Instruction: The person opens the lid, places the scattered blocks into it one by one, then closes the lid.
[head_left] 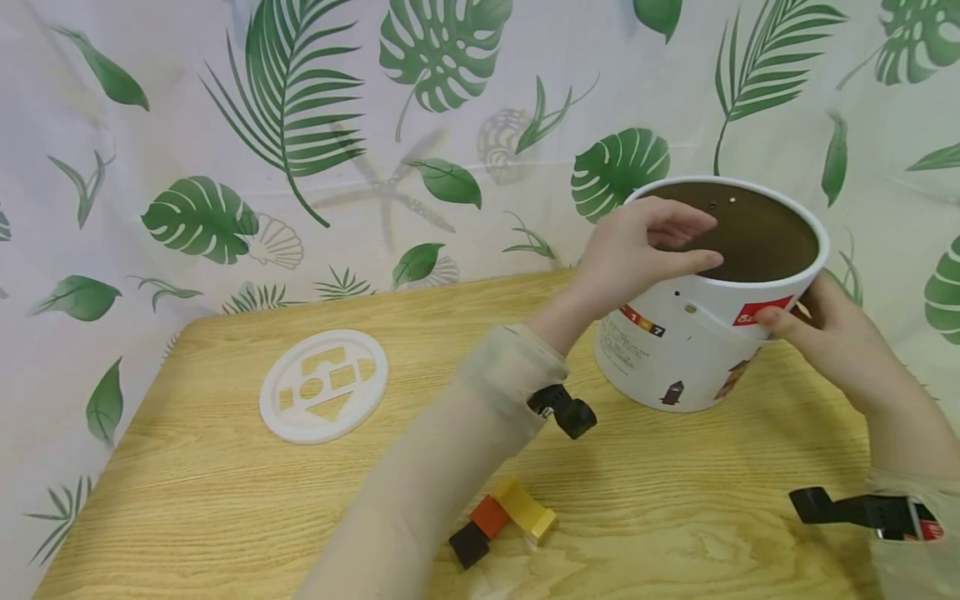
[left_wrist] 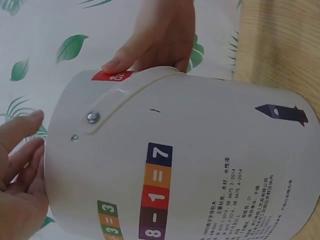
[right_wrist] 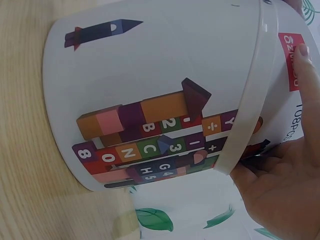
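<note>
A white bucket with printed block pictures and a handle band stands at the right of the table, leaning right in the head view. My right hand holds its right side near the rim, the thumb on the red label and the other fingers partly hidden behind. In the right wrist view, that hand is beside the handle band. My left hand is at the bucket's open mouth, fingers loosely bent and apart from the thumb, with nothing held. The left wrist view shows that hand right at the rim.
On the left of the wooden table lies a round white lid with shape cut-outs. Near the front, below my left forearm, are a yellow block, a red block and a dark block. A leaf-patterned cloth hangs behind.
</note>
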